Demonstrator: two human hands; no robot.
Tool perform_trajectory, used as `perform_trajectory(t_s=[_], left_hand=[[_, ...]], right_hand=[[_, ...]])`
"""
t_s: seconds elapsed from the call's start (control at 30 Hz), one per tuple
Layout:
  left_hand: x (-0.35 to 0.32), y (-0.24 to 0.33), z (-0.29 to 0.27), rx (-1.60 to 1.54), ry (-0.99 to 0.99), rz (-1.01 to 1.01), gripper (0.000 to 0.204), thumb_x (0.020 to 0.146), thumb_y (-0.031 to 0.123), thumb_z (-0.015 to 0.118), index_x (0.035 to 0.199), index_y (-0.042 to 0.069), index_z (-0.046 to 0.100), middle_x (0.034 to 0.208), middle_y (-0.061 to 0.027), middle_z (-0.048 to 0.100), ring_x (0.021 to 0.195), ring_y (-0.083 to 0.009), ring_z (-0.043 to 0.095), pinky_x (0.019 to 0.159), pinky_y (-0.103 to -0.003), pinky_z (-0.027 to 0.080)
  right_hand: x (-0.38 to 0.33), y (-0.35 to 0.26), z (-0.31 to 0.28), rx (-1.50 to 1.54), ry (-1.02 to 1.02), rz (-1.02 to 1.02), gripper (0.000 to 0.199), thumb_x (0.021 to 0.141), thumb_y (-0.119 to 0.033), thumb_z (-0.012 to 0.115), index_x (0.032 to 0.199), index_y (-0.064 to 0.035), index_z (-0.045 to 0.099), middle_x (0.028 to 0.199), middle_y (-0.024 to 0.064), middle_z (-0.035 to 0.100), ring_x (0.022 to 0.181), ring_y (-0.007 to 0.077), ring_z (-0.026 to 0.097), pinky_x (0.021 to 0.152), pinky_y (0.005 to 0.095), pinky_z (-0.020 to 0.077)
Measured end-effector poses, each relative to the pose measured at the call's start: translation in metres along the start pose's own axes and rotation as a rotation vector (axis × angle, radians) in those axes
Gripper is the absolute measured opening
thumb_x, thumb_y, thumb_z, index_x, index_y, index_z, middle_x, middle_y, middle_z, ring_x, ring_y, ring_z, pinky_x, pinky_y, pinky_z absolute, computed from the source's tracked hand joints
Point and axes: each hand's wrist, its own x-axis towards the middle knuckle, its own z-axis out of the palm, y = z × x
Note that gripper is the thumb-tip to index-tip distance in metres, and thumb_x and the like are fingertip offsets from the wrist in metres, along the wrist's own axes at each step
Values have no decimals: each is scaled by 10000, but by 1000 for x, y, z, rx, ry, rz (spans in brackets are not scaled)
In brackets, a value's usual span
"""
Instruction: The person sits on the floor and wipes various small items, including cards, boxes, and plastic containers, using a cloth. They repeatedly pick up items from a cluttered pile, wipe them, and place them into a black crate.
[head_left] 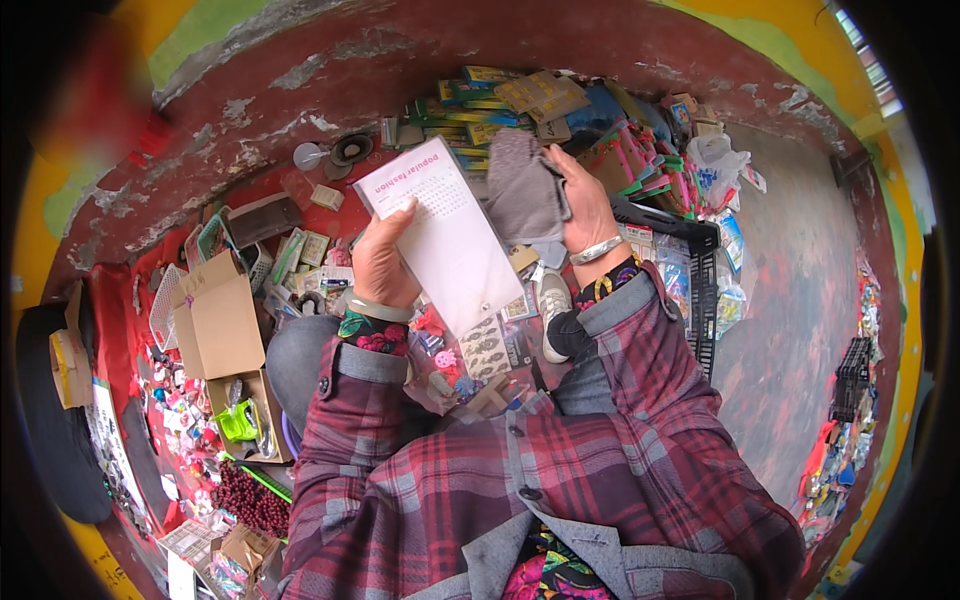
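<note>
I see the left hand (385,262) pinching a white card (440,245) at 11 o'clock from the chest (490,460), right hand (588,207) clamped on grey cloth (522,190) at 12, seemingly a two-item holding step; next move likely calls for keeping the card steady.

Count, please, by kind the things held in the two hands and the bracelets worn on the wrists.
White card in the left hand: 1
Grey cloth in the right hand: 1
Bracelets, one at each wrist: 2
Total: 4
</note>
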Motion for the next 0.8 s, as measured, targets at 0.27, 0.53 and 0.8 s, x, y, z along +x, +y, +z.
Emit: perform_trajectory(t_s=[0.27,0.53,0.8], left_hand=[[1,-10,8,230,-92,-11,290,883,109,555,1157,35,493,1062,-76,583,922,-165,576,789,-308,476],[4,-26,7,424,10,109,258,844,108,614,1082,19,567,970,-60,633,834,-137,605,741,-265,483],[10,-32,8,282,141,120,219,854,137,616,1024,4,575,931,-65,633,774,-138,607,675,-258,493]], right_hand=[[-10,16,30,-179,-270,160,476,851,-112,571,1270,56,422,1193,124,546,1070,180,542,935,282,415],[-3,28,21,-362,-205,107,342,794,-12,628,1114,40,519,1009,89,618,882,130,612,794,244,489],[-3,28,14,-540,-183,178,327,773,-47,667,1064,37,543,945,72,632,804,110,618,719,228,495]])
